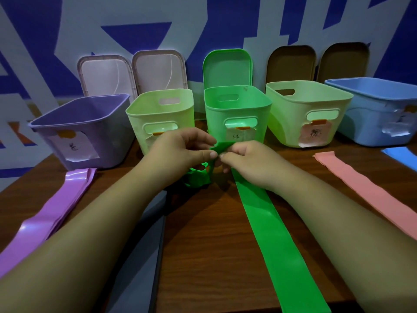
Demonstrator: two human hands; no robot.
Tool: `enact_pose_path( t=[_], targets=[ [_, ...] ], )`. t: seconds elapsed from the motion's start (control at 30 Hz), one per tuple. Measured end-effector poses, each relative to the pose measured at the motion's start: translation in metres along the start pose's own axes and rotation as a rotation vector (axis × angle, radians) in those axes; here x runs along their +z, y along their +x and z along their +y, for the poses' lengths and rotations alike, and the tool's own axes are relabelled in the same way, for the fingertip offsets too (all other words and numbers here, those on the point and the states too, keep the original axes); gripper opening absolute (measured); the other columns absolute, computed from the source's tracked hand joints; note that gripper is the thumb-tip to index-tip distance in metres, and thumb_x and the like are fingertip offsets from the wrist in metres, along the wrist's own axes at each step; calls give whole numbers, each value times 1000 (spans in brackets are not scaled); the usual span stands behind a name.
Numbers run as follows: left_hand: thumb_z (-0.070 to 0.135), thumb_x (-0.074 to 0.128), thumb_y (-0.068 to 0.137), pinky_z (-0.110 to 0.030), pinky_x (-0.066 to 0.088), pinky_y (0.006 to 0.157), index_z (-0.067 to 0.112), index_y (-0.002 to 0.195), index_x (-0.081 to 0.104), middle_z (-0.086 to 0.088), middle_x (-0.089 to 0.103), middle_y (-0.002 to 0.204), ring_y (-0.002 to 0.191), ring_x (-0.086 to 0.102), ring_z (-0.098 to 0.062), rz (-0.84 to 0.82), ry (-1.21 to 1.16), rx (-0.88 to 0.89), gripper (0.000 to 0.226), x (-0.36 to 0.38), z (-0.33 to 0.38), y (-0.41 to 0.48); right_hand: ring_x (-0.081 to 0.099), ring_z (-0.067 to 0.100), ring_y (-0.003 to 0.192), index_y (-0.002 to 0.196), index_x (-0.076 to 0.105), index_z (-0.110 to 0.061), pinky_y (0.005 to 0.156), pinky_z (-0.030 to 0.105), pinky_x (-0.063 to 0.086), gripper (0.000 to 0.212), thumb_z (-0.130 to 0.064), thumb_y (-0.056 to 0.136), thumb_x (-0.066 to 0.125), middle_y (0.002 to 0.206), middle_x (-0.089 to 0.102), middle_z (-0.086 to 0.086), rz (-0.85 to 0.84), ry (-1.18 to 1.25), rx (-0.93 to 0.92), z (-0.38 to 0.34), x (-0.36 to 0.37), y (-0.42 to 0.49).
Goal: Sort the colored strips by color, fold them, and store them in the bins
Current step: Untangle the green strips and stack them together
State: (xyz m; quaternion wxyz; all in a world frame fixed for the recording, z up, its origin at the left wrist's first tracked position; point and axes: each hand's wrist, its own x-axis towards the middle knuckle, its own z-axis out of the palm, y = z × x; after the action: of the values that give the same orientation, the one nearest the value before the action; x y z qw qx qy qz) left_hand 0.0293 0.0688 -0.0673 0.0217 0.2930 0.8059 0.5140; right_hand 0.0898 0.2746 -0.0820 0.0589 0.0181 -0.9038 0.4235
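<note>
A green strip (268,224) runs from the table's near edge up to my hands, in front of the green bin (237,109). My left hand (182,150) and my right hand (246,161) both pinch its bunched far end between thumb and fingers, just above the table. A crumpled green part (197,177) hangs under my left hand. Purple strips (56,206) lie at the left before the purple bin (83,129). At the right a pink strip (370,188) and a blue strip (401,157) lie flat.
Several open bins stand in a row at the back: two pale green bins (158,116) (306,114) and a blue bin (379,109). Lids lean against the wall behind them. A grey strip (144,240) lies under my left forearm on the brown table (214,245).
</note>
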Motion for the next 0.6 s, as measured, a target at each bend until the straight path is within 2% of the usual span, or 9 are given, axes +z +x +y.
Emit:
enact_pose_path(
  t=[0.07, 0.13, 0.2, 0.27, 0.4, 0.47, 0.53, 0.6],
  targets=[
    [10, 83, 87, -31, 64, 79, 16, 113, 74, -4, 80, 98, 93, 77, -23, 30, 18, 13, 28, 1, 0, -1, 63, -5, 64, 99, 81, -28, 70, 30, 43, 30, -39, 108, 55, 87, 80, -8, -20, 59, 10, -3, 0, -1],
    [7, 83, 87, -30, 64, 77, 13, 113, 74, -5, 79, 98, 92, 76, -24, 45, 31, 31, 28, 3, 1, -1, 59, -11, 58, 101, 80, -26, 67, 28, 39, 32, -38, 109, 53, 85, 78, -7, -33, 117, 2, -5, -1, -1],
    [7, 84, 86, -29, 63, 76, 13, 112, 74, -4, 79, 96, 86, 76, -21, 49, 47, 49, 29, 5, 4, -3, 60, -11, 58, 101, 81, -24, 64, 25, 37, 36, -43, 109, 52, 81, 77, -9, -43, 168, -5, -6, -2, -3],
    [12, 86, 84, -25, 63, 74, 18, 110, 74, 0, 79, 92, 82, 75, -13, 35, 79, 79, 30, 6, 5, -4, 62, -9, 62, 97, 82, -25, 68, 27, 38, 46, -58, 105, 51, 81, 78, -11, -40, 149, -6, -6, -2, -5],
    [15, 88, 82, -15, 57, 73, 16, 113, 74, 6, 78, 91, 82, 72, 1, -4, 136, 114, 34, 8, 9, -8, 64, 7, 76, 91, 83, -25, 75, 35, 42, 61, -75, 98, 49, 88, 79, -3, -18, 63, 5, 0, -3, -2],
    [16, 88, 82, -17, 58, 80, 15, 116, 73, 6, 79, 98, 90, 74, -1, -22, 140, 120, 37, 7, 9, -8, 63, 11, 74, 90, 83, -24, 73, 34, 42, 64, -77, 97, 49, 84, 78, -2, -4, 55, 26, 1, -2, -1],
    [16, 86, 84, -20, 60, 86, 16, 120, 73, 4, 79, 104, 96, 74, -4, -30, 113, 102, 38, 6, 9, -8, 64, 12, 77, 91, 83, -24, 76, 37, 43, 65, -78, 97, 46, 84, 79, -7, -10, 85, 35, 4, -2, 0],
    [16, 83, 88, -22, 61, 88, 17, 121, 73, 4, 80, 106, 98, 75, -6, -27, 64, 73, 34, 4, 9, -7, 62, 11, 75, 88, 81, -25, 76, 37, 42, 61, -73, 101, 45, 75, 76, -14, -11, 121, 46, 4, -2, 1]
  ],
)
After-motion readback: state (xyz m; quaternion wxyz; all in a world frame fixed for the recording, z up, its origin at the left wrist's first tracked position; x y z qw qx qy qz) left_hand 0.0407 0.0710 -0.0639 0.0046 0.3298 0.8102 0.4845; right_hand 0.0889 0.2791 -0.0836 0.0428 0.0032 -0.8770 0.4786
